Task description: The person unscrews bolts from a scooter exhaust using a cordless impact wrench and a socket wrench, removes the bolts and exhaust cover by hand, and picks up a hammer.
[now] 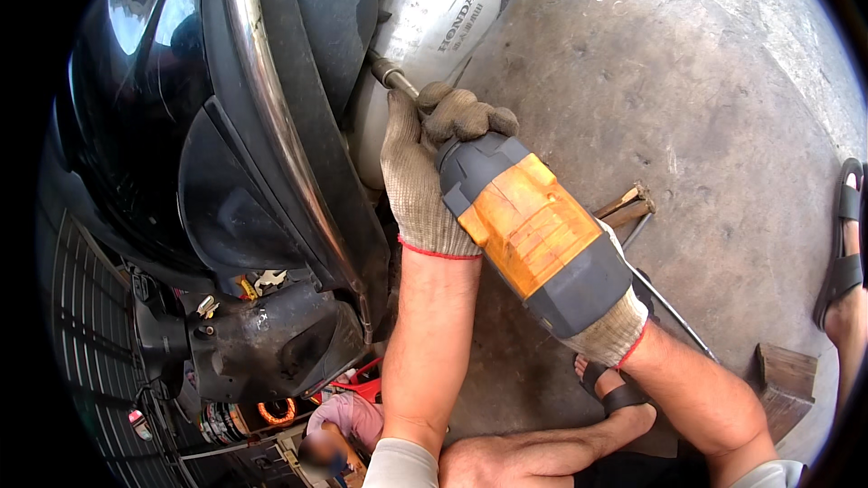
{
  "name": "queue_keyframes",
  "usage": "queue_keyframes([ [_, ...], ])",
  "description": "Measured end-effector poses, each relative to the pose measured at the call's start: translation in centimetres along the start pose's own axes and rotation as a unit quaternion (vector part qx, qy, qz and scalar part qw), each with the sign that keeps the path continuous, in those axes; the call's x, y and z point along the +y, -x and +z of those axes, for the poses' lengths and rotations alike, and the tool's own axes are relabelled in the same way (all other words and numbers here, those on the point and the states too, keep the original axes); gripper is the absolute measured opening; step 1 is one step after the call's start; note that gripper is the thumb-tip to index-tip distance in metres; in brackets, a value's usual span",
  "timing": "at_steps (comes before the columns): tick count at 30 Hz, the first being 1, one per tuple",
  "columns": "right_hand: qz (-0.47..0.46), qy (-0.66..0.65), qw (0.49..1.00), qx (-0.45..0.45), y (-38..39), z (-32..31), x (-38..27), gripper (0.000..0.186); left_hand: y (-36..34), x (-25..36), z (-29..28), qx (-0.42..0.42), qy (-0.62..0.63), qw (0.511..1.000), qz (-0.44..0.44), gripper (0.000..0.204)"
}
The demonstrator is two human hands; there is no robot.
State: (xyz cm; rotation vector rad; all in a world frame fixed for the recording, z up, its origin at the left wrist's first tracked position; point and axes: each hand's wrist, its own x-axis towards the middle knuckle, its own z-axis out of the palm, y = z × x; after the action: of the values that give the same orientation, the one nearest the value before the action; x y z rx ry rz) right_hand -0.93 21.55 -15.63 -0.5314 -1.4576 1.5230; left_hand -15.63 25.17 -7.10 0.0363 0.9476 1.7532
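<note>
An orange and dark grey impact wrench (529,226) lies aslant between my gloved hands, its nose toward the scooter. My left hand (411,176) is closed round its front end, fingers curled about the shaft behind a metal socket (389,70). The socket's tip reaches in between the black body panel (330,9) and the silver engine cover (443,4); what it meets there is hidden. At the rear of the wrench, my right hand (610,334) supports the tool from below, with its fingers hidden behind the housing.
The scooter's black bodywork (136,126) with a chrome rail (253,54) fills the left. On the concrete floor (723,145) lie wooden-handled tools (628,206) and a thin metal rod (674,316); a wooden block (785,380) sits lower right. Another person (348,416) is at lower left; a sandalled foot (848,262) shows far right.
</note>
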Motion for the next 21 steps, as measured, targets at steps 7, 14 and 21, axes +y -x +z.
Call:
queue_keyframes([
  [7,-0.005,0.050,0.998,-0.046,-0.6,-1.0,-0.3,0.032,0.0,-1.0,0.7,0.082,-0.208,0.969,0.107,0.037],
  [14,0.102,-0.103,0.988,-0.051,-0.8,-0.7,0.1,0.033,-0.4,0.5,-0.2,-0.031,0.031,0.999,0.001,0.030],
  [21,0.103,-0.129,0.986,0.002,0.2,0.8,-0.2,0.034,-0.7,0.3,-0.9,-0.121,0.156,0.979,-0.055,0.027],
])
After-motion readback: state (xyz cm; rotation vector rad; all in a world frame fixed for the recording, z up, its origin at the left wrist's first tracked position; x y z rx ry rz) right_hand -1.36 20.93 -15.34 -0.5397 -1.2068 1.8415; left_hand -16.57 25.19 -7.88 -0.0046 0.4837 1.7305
